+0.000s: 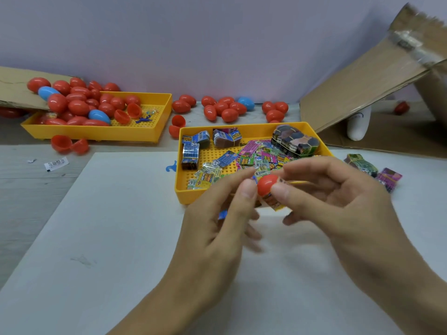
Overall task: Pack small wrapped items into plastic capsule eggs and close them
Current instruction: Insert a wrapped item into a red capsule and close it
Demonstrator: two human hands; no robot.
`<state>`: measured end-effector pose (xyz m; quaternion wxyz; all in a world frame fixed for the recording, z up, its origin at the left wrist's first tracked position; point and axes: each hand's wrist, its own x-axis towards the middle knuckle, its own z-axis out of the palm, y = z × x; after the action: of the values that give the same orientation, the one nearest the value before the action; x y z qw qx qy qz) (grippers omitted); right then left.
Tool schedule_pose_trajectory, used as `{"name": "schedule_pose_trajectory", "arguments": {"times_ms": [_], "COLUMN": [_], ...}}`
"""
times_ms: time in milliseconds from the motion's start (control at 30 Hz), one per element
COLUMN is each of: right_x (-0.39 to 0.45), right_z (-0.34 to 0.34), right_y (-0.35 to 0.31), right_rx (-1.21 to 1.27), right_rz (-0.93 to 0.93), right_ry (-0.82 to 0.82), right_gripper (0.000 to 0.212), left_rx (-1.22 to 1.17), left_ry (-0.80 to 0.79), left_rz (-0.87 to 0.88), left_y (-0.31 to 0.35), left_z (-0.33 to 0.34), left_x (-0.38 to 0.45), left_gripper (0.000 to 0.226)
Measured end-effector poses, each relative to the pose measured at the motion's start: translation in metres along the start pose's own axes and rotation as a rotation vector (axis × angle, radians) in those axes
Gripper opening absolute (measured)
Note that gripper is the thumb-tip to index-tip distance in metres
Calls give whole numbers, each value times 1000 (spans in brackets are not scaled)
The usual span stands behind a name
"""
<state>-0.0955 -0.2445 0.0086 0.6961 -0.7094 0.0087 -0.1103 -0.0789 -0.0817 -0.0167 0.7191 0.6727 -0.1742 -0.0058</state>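
I take the near yellow tray as my landmark. Just in front of its near edge, above the white sheet, my left hand and right hand meet on one red capsule half. The left thumb and fingers pinch it from one side; the right thumb and fingers curl round it and a wrapped item that pokes out below it. Inside the tray I count four banded bundles of packets and a loose heap too jumbled to count. Right of the tray lie two more bundles. Behind and left of it stands one second yellow tray heaped with red eggs and three blue eggs. Directly behind the tray lies a scatter of red eggs with one more blue egg.
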Motion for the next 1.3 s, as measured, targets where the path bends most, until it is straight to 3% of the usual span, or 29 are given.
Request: {"name": "schedule_pose_trajectory", "arguments": {"times_ms": [100,200,300,500,633,767,900,1067,1200,1300], "right_x": [-7,-10,-8,-6,-5,-4,-5,-6,-7,-5], "right_z": [5,7,5,6,7,9,8,6,6,3], "right_y": [7,11,11,7,0,-2,-2,6,8,7], "right_rx": [-193,-259,-225,-123,-92,-82,-14,-201,-296,-191], "right_rz": [-260,-352,-307,-106,-7,142,65,-152,-323,-269], "right_ry": [-18,-81,-108,-102,-120,-194,-155,-21,-97,-141], "right_gripper": [41,51,53,27,34,34,18,37,34,42], "left_rx": [-132,-164,-230,-294,-331,-159,24,-115,-199,-156], "left_ry": [-17,6,56,24,25,-8,-43,-31,-6,53], "left_rz": [-92,-77,-73,-99,-115,-42,18,-86,-103,-20], "left_y": [1,0,-2,-3,-3,-4,-3,-3,-2,-4], "left_z": [1,1,-1,-3,-4,-3,-4,-3,-2,-5], "left_x": [4,6,8,9,9,7,6,9,9,10], "left_gripper": [39,17,15,34,37,37,38,37,24,16]}}
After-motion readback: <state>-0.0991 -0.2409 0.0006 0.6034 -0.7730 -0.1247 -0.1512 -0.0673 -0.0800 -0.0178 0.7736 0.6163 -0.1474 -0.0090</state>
